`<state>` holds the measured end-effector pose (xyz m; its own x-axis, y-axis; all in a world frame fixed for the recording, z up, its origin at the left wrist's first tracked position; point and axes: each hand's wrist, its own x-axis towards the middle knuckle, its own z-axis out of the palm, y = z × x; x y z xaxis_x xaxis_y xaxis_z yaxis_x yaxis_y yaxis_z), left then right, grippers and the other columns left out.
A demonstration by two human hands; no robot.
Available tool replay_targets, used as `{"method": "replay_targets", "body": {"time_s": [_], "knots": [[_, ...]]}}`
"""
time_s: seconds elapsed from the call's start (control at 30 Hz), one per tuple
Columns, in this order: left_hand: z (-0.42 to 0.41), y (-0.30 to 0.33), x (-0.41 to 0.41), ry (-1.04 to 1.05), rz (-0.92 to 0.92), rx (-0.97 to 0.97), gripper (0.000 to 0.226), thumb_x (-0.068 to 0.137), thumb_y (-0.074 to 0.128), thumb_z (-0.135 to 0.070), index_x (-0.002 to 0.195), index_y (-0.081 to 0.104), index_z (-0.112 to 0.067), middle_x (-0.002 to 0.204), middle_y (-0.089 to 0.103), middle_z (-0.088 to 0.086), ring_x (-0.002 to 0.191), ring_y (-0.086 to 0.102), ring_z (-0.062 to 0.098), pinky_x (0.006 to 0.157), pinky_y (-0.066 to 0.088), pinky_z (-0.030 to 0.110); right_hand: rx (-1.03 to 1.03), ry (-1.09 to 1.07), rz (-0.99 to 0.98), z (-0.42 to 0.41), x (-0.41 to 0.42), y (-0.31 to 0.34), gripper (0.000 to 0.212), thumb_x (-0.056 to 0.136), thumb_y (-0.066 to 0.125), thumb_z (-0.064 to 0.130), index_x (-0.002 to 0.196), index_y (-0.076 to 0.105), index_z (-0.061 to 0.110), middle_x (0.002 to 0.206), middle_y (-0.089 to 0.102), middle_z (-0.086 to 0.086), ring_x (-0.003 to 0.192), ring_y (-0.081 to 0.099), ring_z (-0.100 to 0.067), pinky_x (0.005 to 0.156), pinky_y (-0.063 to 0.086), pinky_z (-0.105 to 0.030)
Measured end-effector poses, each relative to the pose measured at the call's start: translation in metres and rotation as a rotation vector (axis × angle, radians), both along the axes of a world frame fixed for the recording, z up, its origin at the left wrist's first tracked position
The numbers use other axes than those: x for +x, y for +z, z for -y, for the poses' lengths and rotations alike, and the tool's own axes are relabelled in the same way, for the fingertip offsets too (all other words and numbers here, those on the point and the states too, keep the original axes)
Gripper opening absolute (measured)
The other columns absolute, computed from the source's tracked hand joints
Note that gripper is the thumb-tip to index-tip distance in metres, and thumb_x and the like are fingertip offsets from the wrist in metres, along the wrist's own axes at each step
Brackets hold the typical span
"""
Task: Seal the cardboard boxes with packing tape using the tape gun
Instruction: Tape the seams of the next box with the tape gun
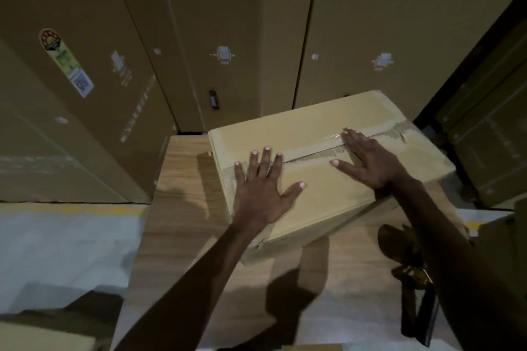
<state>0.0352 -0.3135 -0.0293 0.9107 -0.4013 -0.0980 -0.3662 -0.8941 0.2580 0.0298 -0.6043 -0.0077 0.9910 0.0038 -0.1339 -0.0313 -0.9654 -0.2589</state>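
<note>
A closed cardboard box [322,202] sits on a wooden table [182,208]. A strip of tape [310,151] runs along its top seam from the near left edge to the far right edge. My left hand [265,182] lies flat, fingers spread, on the left end of the tape. Farther right, my right hand [368,159] presses flat on the seam. The tape gun [407,262], dark with a roll of brown tape, lies on the table at the lower right, partly hidden behind my right forearm.
Tall cardboard cartons [228,37] stand close behind the table and to the left [71,94]. More boxes [490,137] are stacked at the right. A pale floor with a yellow line [74,209] shows at the left. Another carton corner [42,336] is at the bottom left.
</note>
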Motion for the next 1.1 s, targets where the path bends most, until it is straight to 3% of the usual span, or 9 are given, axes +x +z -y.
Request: {"method": "replay_targets", "body": {"time_s": [0.17,0.37,0.47,0.63,0.73,0.8,0.93,1.0,1.1], "knots": [[-0.001,0.004,0.000,0.005,0.021,0.030,0.091,0.089,0.011,-0.086,0.161,-0.002,-0.033,0.167,-0.017,-0.004,0.153,-0.019,0.022,0.120,-0.013,0.058,0.073,-0.103,0.122,-0.008,-0.024,-0.011,0.092,0.090,0.032,0.084,0.161,0.016,0.027,0.169,0.013,0.007,0.154,0.015,-0.015,0.125,0.015,-0.043],[0.025,0.009,-0.027,-0.108,0.017,0.061,0.078,0.097,0.008,-0.071,0.162,-0.001,-0.028,0.168,-0.016,-0.002,0.154,-0.018,0.022,0.121,-0.010,0.059,0.176,-0.245,0.302,-0.017,-0.105,-0.027,0.078,0.099,0.035,0.066,0.159,0.027,0.015,0.166,0.026,-0.005,0.153,0.022,-0.020,0.126,0.012,-0.041],[0.041,0.008,-0.045,-0.167,-0.002,0.050,0.084,0.096,0.007,-0.072,0.162,-0.001,-0.019,0.168,-0.013,0.001,0.155,-0.013,0.022,0.123,-0.006,0.057,0.205,-0.411,0.470,-0.007,-0.162,-0.043,0.068,0.102,0.044,0.054,0.151,0.042,0.008,0.158,0.040,-0.012,0.148,0.034,-0.026,0.121,0.027,-0.046],[0.045,0.004,-0.053,-0.130,0.059,0.051,0.085,0.096,0.007,-0.071,0.162,0.007,-0.016,0.169,-0.005,0.004,0.156,-0.005,0.023,0.124,-0.001,0.054,0.421,-0.839,0.658,0.009,-0.257,-0.062,0.051,0.104,0.051,0.042,0.143,0.055,0.009,0.143,0.058,-0.013,0.132,0.054,-0.028,0.100,0.045,-0.035],[0.046,0.003,-0.061,-0.130,0.086,0.041,0.082,0.098,0.006,-0.068,0.162,0.010,-0.015,0.169,-0.003,0.006,0.156,-0.003,0.024,0.124,0.000,0.055,0.469,-0.981,0.604,0.009,-0.300,-0.075,0.039,0.105,0.055,0.032,0.133,0.063,0.005,0.124,0.068,-0.020,0.114,0.062,-0.035,0.086,0.039,-0.030],[0.045,0.003,-0.066,-0.138,0.105,0.024,0.081,0.099,0.005,-0.066,0.162,0.010,-0.015,0.169,-0.001,0.006,0.156,-0.002,0.025,0.124,0.000,0.055,0.512,-1.042,0.495,0.005,-0.317,-0.090,0.041,0.103,0.057,0.035,0.125,0.067,0.002,0.117,0.070,-0.023,0.108,0.064,-0.037,0.083,0.039,-0.031],[0.042,-0.001,-0.071,-0.152,0.140,0.008,0.079,0.101,0.006,-0.065,0.162,0.010,-0.015,0.169,0.001,0.006,0.156,0.000,0.024,0.124,0.001,0.055,0.641,-1.156,0.308,-0.002,-0.320,-0.122,0.061,0.092,0.064,0.056,0.132,0.058,0.010,0.124,0.067,-0.014,0.114,0.063,-0.032,0.094,0.051,-0.041],[0.042,-0.003,-0.070,-0.151,0.150,0.011,0.078,0.102,0.006,-0.066,0.162,0.010,-0.016,0.169,0.002,0.006,0.156,0.000,0.024,0.124,0.001,0.054,0.676,-1.247,0.277,-0.003,-0.309,-0.130,0.071,0.085,0.076,0.049,0.136,0.047,0.009,0.130,0.063,-0.016,0.117,0.061,-0.034,0.097,0.049,-0.043],[0.042,-0.004,-0.066,-0.149,0.134,0.008,0.079,0.101,0.005,-0.067,0.162,0.009,-0.017,0.169,0.001,0.005,0.156,0.000,0.022,0.124,0.000,0.053,0.803,-1.421,0.276,0.003,-0.290,-0.139,0.075,0.079,0.086,0.036,0.135,0.046,0.006,0.129,0.062,-0.017,0.118,0.060,-0.035,0.096,0.048,-0.042]]}}
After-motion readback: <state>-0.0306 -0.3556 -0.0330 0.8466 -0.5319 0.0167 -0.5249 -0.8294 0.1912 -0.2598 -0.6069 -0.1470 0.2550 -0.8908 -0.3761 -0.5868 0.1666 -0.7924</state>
